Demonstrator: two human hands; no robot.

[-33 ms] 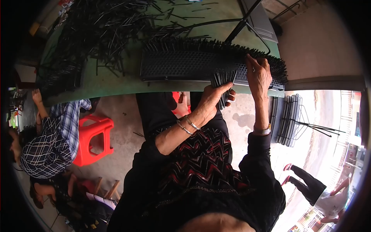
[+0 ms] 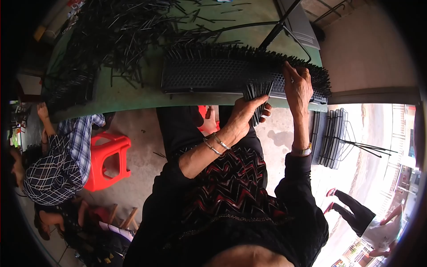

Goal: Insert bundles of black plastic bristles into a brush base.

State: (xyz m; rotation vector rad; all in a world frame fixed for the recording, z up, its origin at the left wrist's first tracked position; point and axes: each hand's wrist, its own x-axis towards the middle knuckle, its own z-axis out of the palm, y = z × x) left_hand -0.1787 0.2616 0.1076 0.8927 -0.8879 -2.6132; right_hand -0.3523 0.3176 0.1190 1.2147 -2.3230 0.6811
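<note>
- Bristle bundle (image 2: 255, 91): clasped in left hand (image 2: 243, 112), by the near edge of perforated black panel (image 2: 204, 74).
- Right hand (image 2: 299, 88): over panel's right part, fingers bent; cannot tell whether gripping.

Rough-textured panel (image 2: 204, 75), glossy bristles (image 2: 255, 91), shiny metal bangles (image 2: 212, 148), smooth plastic stool (image 2: 93, 169)

Workshop: black strips (image 2: 120, 33) heaped on green worktable (image 2: 151, 93), 11 o'clock; perforated bristled board (image 2: 247, 69), 1 o'clock; stacked wire-framed panels (image 2: 334, 138), 3 o'clock
</note>
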